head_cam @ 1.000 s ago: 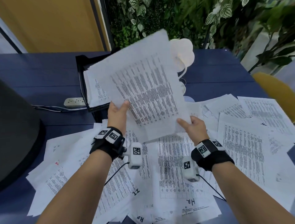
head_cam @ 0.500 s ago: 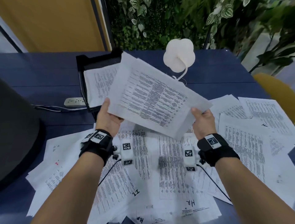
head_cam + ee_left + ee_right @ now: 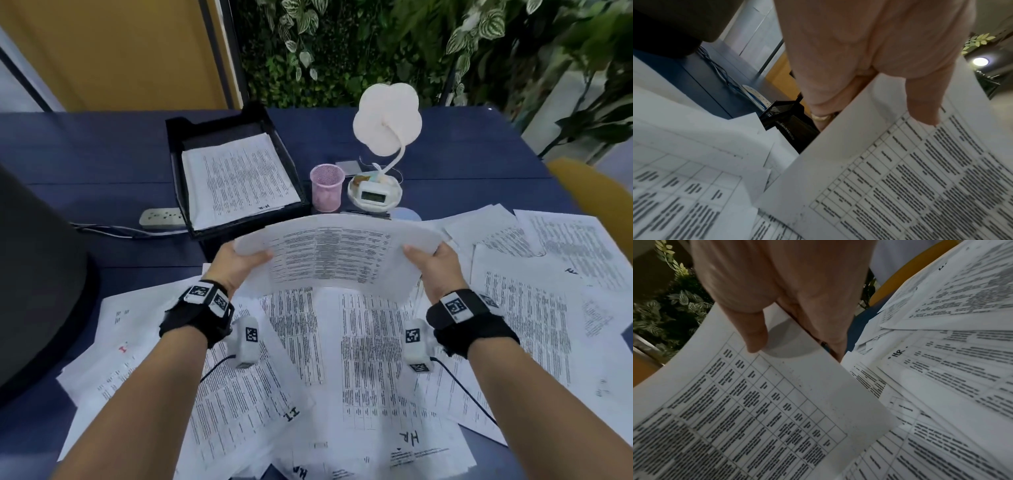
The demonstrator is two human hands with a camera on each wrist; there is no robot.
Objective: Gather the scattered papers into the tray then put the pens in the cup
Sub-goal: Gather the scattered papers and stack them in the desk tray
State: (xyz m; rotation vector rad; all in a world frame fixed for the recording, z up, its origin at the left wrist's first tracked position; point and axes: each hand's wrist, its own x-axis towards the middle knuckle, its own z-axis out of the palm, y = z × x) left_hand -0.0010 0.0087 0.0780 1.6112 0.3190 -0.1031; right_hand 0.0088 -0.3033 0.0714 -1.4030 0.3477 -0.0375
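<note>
A tray [image 3: 178,164] with papers in it stands on the table [image 3: 85,154] at the back left, a pink cup [image 3: 327,187] just to its right and a lamp [image 3: 387,126] beyond that. The left hand [image 3: 236,265] pinches the left edge of a sheet [image 3: 339,257], thumb on top, and the right hand [image 3: 436,265] pinches its right edge the same way. The sheet bows upward between them, in the air above the loose papers [image 3: 359,359] covering the near table.
</note>
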